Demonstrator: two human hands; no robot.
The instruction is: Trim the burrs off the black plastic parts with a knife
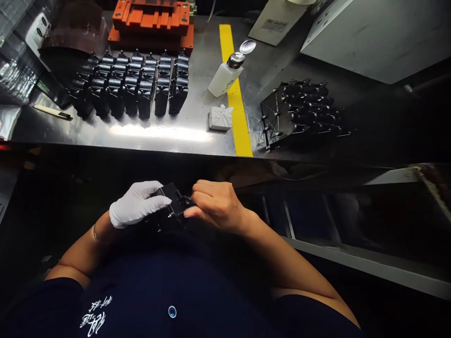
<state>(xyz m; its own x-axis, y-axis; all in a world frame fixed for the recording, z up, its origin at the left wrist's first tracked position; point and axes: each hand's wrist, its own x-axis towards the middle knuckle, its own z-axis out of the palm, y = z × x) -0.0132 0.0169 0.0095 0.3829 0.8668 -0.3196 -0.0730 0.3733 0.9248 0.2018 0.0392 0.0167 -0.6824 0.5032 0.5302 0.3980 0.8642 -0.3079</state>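
In a white glove, my left hand grips a black moulded plastic part in front of my body, below the table edge. The thumb lies over the part's flat face. My bare right hand is closed at the part's right end, with the fingers curled and the thumb beneath. Whether those fingers pinch the part itself or something small against it, I cannot tell. Small shiny pins stick out at the part's lower side. Its underside is lost in the dark.
Several black parts stand in rows on the metal table, before an orange fixture. A white pump bottle and a folded white cloth block stand near yellow tape. More black parts lie right; a cutter knife lies left.
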